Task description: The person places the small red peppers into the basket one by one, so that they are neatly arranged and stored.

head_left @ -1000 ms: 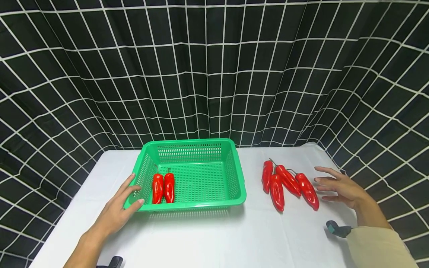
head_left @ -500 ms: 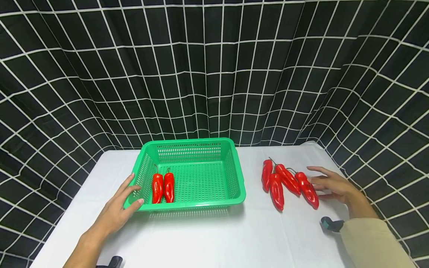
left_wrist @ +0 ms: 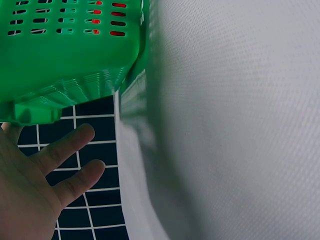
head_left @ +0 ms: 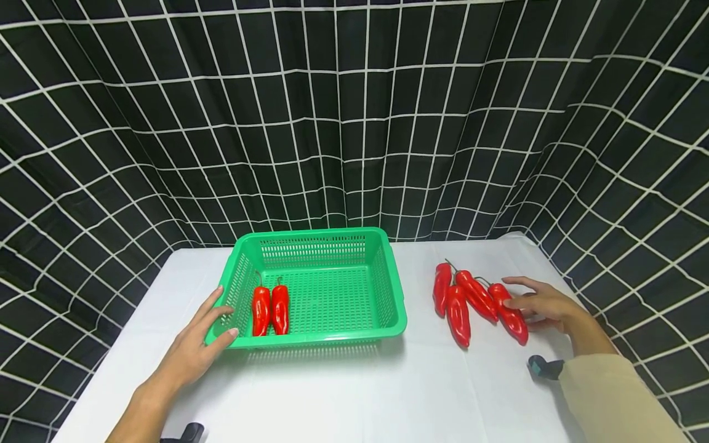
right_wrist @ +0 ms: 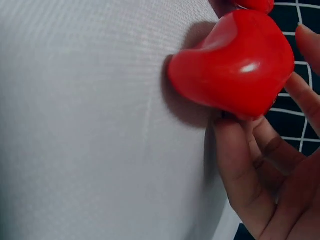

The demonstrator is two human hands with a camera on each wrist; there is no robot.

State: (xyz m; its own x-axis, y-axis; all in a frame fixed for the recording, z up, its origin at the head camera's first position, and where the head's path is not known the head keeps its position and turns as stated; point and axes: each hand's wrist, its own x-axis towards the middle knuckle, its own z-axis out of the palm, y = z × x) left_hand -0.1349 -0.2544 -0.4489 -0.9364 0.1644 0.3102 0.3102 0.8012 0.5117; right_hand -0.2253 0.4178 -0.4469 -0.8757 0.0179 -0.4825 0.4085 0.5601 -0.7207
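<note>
Red pepper [head_left: 513, 322] seemingly touches the half-spread right grip [head_left: 545, 306]

I take this for a makeshift recording booth, lab-like; I can't tell what building holds it. A black curtain with a white grid [head_left: 354, 123] hangs in soft folds beyond the left hand [head_left: 188, 354] and right hand [head_left: 548, 304], and wraps round to either side of the fingers. Under them lies a white-clothed table [head_left: 343, 400]. Just behind the fingers, each wrist bears a small dark camera [head_left: 545, 367].
</note>
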